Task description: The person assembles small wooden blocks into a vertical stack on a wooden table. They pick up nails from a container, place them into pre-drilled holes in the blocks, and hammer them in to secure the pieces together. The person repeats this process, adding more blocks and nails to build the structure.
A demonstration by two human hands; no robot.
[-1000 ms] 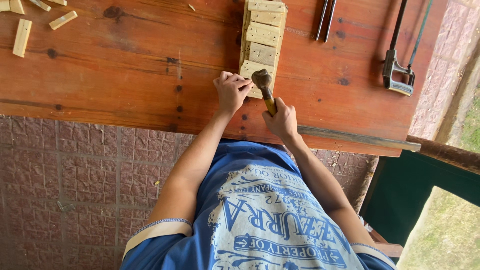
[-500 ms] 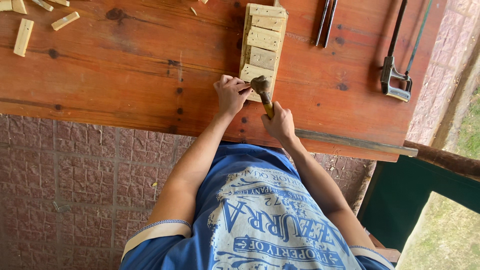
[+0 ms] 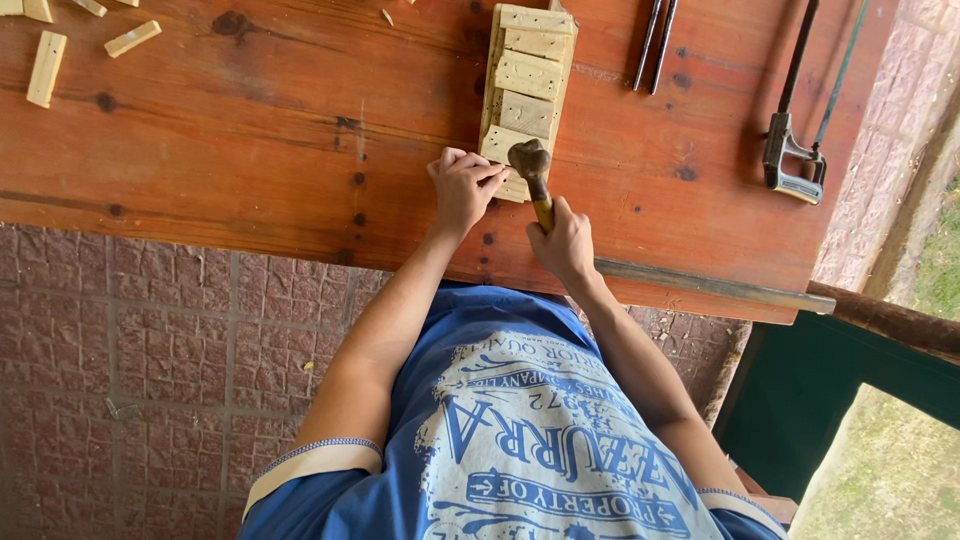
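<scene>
Clearly the work centres on the row of small wooden blocks [image 3: 527,90], which lies on the bench [image 3: 250,150] just ahead of both hands, running away from the person with its near end close to the bench's front edge. About five pale blocks sit side by side along a longer strip, and the farther ones carry small dark dots that look like nail heads or holes, though they are too small to be sure of. By that sign I would judge the far blocks already fastened and the nearest block the one in hand. The left hand [image 3: 465,185] rests at that near block with fingers bunched together against its edge, pinching or steadying something there; whether it is a nail cannot be told. The right hand [image 3: 565,240] is closed around the handle of a hammer [image 3: 530,158], whose dark head hangs just over the near block, touching it or a hair above; which of the two I cannot tell. So the row seems nearly complete, with this last piece not yet shown as done. Farther out, loose wood offcuts [image 3: 45,68] lie at the bench's far left corner, unused. A hacksaw [image 3: 795,150] and a pair of thin metal rods [image 3: 655,45] lie well apart on the right. Below the bench edge runs a reddish tiled floor [image 3: 120,350].
</scene>
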